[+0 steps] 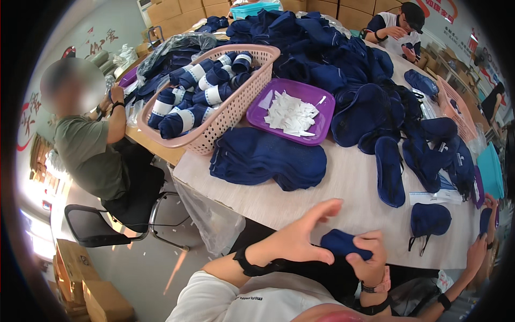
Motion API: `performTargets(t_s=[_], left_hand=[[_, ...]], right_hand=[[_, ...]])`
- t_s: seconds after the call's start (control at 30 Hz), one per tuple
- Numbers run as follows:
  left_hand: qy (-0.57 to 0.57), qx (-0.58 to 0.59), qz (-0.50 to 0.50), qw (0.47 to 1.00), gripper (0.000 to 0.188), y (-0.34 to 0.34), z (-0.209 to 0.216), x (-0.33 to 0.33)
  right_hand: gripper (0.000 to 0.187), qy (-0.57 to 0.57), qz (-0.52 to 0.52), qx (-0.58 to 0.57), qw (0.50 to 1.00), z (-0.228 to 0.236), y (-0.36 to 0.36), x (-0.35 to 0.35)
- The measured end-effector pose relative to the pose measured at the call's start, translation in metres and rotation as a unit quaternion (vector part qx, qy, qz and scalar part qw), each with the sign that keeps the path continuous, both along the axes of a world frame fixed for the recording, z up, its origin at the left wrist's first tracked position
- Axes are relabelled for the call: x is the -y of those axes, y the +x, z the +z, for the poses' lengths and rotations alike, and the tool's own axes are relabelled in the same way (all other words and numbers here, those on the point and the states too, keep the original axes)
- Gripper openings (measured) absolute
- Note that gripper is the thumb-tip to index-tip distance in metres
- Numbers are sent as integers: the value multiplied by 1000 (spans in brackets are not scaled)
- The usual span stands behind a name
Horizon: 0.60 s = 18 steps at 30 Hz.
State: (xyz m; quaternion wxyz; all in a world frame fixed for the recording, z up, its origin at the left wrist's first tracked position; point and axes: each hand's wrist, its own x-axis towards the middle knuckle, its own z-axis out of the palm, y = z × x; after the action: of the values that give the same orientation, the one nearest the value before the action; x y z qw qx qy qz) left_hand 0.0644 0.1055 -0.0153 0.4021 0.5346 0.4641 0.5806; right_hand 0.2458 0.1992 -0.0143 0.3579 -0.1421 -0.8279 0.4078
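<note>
My right hand [370, 257] is closed round one end of a small rolled navy fabric bundle [340, 243], held just over the table's front edge. Beside it, my left hand [298, 236] is open, thumb and fingers spread apart, its thumb tip close to the bundle's left end. Beyond my hands lies a stack of flat navy slippers [268, 160]. A purple tray [328, 126] behind that stack holds many small white paper pieces [292, 114]. Toward the right, a navy drawstring pouch [430, 219] rests near the front edge.
A pink basket [236, 102] of navy rolls with paper bands stands at the back left. A large navy fabric heap [311, 48] covers the far table. Loose slippers [390, 166] lie on the right. Co-workers sit left [91, 145], far right [399, 29] and near right [475, 255].
</note>
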Motion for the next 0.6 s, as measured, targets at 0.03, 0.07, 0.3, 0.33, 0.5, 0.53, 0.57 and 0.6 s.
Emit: performTargets(t_s=[0.03,0.07,0.3,0.33,0.5,0.53,0.57,0.6], left_hand=[[-23,71,-38,996,89,5,-1,0],[-49,43,-45,997,83,7,4,0],[-65,-28,-164,984,56,-5,19,-12],[-54,-17,-142,988,50,-3,17,-12],[-59,5,-85,995,44,1,13,-10],[-56,-2,-91,994,44,2,13,-11],[-54,-9,-100,994,44,2,13,-11],[-58,-2,-111,992,45,-1,14,-12]], right_hand=[[31,-5,6,-2,1000,-2,-4,1],[31,14,21,7,1000,-4,-10,0],[33,8,43,-2,999,-13,-7,-5],[29,9,38,3,999,-10,-7,-4],[24,61,9,-4,998,-20,-2,-9],[25,63,21,-14,998,-22,-1,-10],[25,72,27,-21,997,-25,-2,-12],[26,61,27,-22,998,-26,-3,-12]])
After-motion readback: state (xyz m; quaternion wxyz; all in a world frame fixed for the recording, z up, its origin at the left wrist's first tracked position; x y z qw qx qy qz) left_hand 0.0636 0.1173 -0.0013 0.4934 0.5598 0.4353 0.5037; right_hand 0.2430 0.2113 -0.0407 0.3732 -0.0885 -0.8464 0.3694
